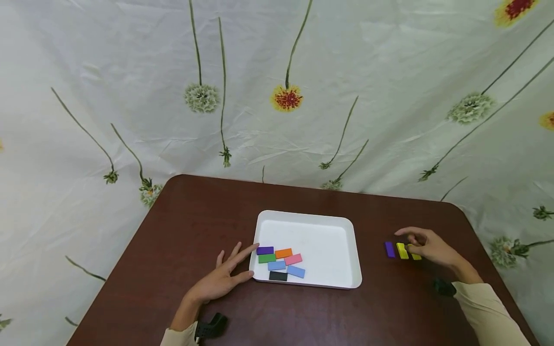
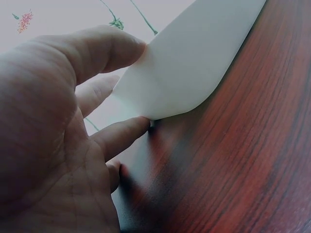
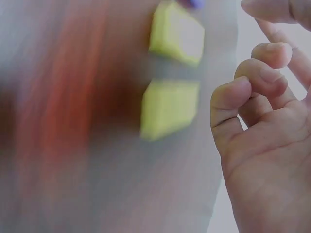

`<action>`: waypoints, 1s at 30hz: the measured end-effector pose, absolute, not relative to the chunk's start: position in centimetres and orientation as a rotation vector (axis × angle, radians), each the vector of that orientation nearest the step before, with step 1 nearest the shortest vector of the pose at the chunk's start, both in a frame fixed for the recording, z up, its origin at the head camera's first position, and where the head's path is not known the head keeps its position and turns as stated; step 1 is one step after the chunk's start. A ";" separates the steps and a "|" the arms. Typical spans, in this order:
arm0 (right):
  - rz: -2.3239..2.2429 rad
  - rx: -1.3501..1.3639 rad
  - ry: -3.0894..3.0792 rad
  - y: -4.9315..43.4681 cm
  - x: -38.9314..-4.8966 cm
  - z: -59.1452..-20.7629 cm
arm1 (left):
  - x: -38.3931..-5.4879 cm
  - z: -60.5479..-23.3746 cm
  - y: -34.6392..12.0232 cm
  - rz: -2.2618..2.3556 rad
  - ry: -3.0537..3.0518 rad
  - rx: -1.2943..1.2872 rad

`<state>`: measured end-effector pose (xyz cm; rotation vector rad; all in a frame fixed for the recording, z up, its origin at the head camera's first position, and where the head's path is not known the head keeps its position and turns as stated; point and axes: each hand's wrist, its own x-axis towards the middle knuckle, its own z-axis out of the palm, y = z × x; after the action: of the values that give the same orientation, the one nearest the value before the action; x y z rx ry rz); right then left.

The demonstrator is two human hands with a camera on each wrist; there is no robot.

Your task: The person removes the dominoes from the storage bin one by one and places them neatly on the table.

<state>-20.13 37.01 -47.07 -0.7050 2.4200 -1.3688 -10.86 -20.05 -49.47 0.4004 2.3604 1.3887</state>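
Observation:
My left hand [image 1: 218, 278], its fingers spread, touches the left side of a white tray [image 1: 318, 283]. In the left wrist view, fingertips rest against the outer wall of the tray [image 2: 189, 63]. My right hand [image 1: 433, 247] hovers at the right over two yellow blocks [image 1: 402, 251], partly covering one of them. Beside these lies a purple block [image 1: 390, 249]. The right wrist view shows the right hand [image 3: 272, 131] apart from the yellow blocks [image 3: 170, 109], some fingers bent, with nothing held.
Inside the tray's left part lie several blocks: purple [image 1: 265, 250], green [image 1: 267, 258], orange [image 1: 283, 253], pink [image 1: 293, 259], black [image 1: 278, 276] and two blue ones [image 1: 296, 271]. A flowered cloth [image 1: 242, 120] hangs behind the dark wooden table [image 1: 207, 206].

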 end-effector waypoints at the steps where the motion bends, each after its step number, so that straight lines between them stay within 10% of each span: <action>1: -1.363 -0.702 2.416 36.3 -20.2 -46.8 | -10.8 -49.5 -20.0 1.385 2.360 0.400; 30: -0.856 -1.119 2.152 17.0 -23.2 -43.7 | -11.1 -50.1 -20.1 1.364 2.358 0.366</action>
<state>-23.18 16.95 -43.68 -1.1192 2.1522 -0.8564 -11.05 -20.12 -50.13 0.3658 2.3584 1.3637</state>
